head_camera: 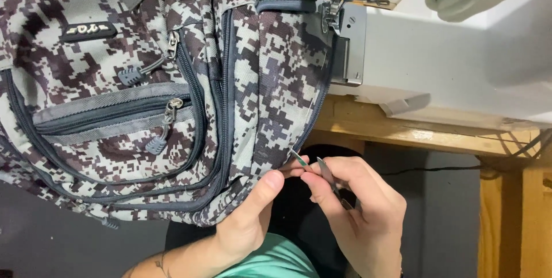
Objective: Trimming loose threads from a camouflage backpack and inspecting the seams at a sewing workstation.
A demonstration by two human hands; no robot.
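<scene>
Head view: left hand [253, 215] pinching lower edge of camouflage backpack [172, 82], which is hanging off sewing machine [437, 42] on wooden table [425, 131]. Right hand [359, 209] gripping small thread snips [322, 171], blades touching backpack seam just beside left thumb.

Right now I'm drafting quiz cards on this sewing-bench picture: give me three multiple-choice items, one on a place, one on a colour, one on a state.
1. Where does the backpack lie?
A. on a chair
B. on the sewing machine bed, hanging off its edge
C. on the floor

2. What colour are the zipper tapes?
A. red
B. yellow
C. dark grey

3. What is the right hand doing?
A. resting open and empty
B. pinching small metal snips at the bag's edge
C. pulling a zipper

Answers: 1 B, the bag's top sits by the needle plate. 2 C, grey bands edge each pocket. 3 B, fingers grip the tool while the left hand pinches the fabric.
</scene>
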